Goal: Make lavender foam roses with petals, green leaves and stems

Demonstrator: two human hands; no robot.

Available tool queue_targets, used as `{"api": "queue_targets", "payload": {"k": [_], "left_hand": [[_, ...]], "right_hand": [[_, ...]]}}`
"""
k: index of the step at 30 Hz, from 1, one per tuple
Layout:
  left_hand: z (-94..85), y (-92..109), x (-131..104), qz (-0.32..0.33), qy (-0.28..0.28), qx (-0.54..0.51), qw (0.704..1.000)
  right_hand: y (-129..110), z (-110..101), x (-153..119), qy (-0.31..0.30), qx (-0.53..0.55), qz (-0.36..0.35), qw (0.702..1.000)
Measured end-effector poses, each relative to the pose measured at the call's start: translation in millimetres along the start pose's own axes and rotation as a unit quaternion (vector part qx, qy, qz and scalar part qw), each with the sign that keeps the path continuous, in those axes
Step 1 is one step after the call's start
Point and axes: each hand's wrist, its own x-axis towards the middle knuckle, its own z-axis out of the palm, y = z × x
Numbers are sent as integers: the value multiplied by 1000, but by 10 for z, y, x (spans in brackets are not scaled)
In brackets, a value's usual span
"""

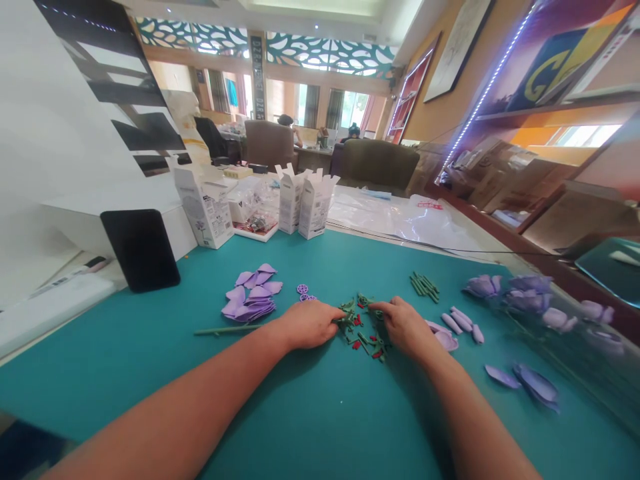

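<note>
On the green mat lies a loose pile of small green and red plastic pieces (pixel 358 321). My left hand (pixel 313 325) reaches into the pile's left side, index finger stretched onto the green parts, other fingers partly curled and hidden. From the right, my right hand (pixel 403 323) touches the pile with an extended index finger, its remaining fingers bent beneath. Neither hand visibly grips a piece. Behind my left hand are small purple wheel-shaped parts (pixel 302 289). A stack of purple petals (pixel 250 303) and a thin green stem (pixel 220 331) lie farther left.
Right of my hands are green sticks (pixel 425 285), pale purple bud-shaped pieces (pixel 461 320), loose petals (pixel 535 387) and assembled purple flowers (pixel 527 293). White boxes (pixel 315 205), a tray of small parts (pixel 257 227) and a black tablet-like panel (pixel 140 250) stand behind. People sit farther back.
</note>
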Motion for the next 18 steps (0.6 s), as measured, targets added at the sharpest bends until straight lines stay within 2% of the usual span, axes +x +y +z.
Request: {"api": "queue_targets", "payload": {"k": [5, 10, 13, 15, 18], "left_hand": [[-31, -28, 17, -4, 9, 5, 1000], [-104, -39, -11, -38, 32, -33, 998], [-149, -32, -38, -39, 33, -55, 997], [-167, -26, -48, -30, 32, -56, 997], [-176, -25, -44, -18, 38, -37, 998]], "right_hand": [[35, -55, -30, 11, 27, 19, 999], [48, -189, -42, 73, 152, 90, 982], [9, -255, -39, 65, 219, 130, 965], [-45, -269, -35, 42, 230, 126, 964], [-143, -237, -26, 17, 201, 73, 977]]}}
